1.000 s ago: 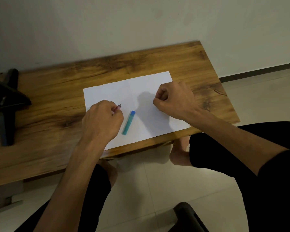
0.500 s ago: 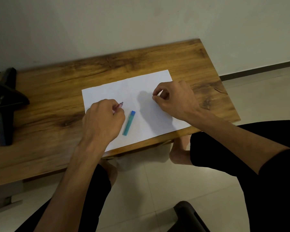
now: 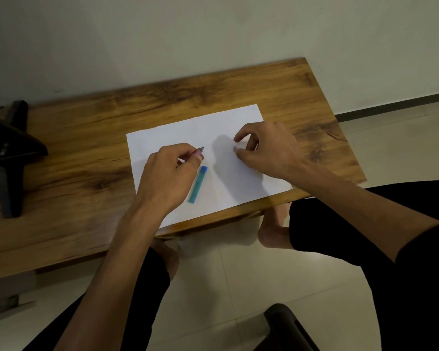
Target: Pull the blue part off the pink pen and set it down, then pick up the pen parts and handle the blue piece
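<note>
A white sheet of paper point(image 3: 178, 133) lies on the wooden table point(image 3: 81, 153). My left hand point(image 3: 167, 178) grips a thin reddish pen point(image 3: 197, 151), whose tip pokes out past my fingers above the sheet. A teal tube with a blue cap point(image 3: 197, 184) lies on the paper just right of that hand. My right hand point(image 3: 269, 150) hovers over the right part of the sheet with fingers loosely curled, thumb and forefinger apart. I see nothing between them.
A black stand-like object point(image 3: 10, 153) sits at the table's left end. The table's near edge runs close to my knees, its right end sits near a wall. A dark chair part point(image 3: 287, 325) shows over the tiled floor.
My right hand has loosened from a fist into spread, curled fingers. My left hand and the pen have barely moved. The teal tube stays put.
</note>
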